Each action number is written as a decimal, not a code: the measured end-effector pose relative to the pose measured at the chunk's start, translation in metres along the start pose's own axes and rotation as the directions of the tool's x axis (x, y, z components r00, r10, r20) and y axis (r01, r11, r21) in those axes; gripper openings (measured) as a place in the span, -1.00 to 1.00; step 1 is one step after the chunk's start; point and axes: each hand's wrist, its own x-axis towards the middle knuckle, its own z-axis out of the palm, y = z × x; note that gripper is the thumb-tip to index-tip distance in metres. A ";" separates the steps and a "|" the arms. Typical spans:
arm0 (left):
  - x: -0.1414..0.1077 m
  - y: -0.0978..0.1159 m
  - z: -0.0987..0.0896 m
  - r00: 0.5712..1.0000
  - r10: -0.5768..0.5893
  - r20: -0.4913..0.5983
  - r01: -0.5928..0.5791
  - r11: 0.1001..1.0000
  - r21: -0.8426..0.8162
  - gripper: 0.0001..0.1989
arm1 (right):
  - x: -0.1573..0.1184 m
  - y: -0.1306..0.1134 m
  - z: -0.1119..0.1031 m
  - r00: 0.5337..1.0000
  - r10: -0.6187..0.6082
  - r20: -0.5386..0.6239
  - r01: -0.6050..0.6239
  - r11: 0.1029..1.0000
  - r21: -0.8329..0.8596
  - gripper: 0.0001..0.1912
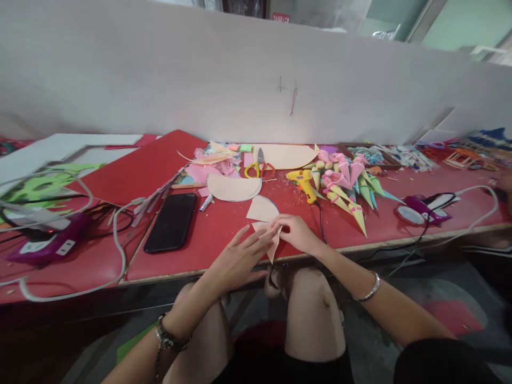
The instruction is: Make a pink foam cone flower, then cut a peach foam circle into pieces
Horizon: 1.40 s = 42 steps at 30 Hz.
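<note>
A pale cream sheet piece [273, 249], pointed at its lower end, is at the table's front edge between my hands. The fingers of my right hand [295, 232] are closed in a pinch on its upper right side. My left hand [244, 255] lies over its left part with fingers stretched out, the fingertips touching it near my right fingers. Just beyond my hands rests a cream quarter-round piece [262, 209]. Farther back is a larger cream half-round piece [234, 188]. A yellow glue gun [303, 184] lies to the right of these pieces.
Scissors [260, 165] lie at the back, and a black phone [170, 223] at left. Pink and yellow cone-shaped crafts [344, 181] are piled right of the glue gun. Purple power strips [430, 210] with loose cables stand on both sides. A grey partition [200, 80] borders the table.
</note>
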 end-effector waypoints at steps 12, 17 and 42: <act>-0.002 0.001 0.008 0.992 -0.122 0.038 0.122 0.993 0.012 -0.36 | -0.003 0.027 -0.050 0.901 0.055 -0.429 -0.160 0.964 -0.212 -0.80; 0.003 -0.002 0.004 0.986 -0.157 0.053 0.159 0.987 -0.029 -0.37 | 0.006 0.056 -0.071 0.797 0.065 -0.600 -0.410 0.788 -0.458 -0.67; -0.017 -0.006 0.008 0.967 -0.254 -0.022 0.253 0.966 -0.058 -0.41 | 0.002 0.013 -0.086 0.945 0.182 -0.270 -0.319 0.681 -0.659 -0.42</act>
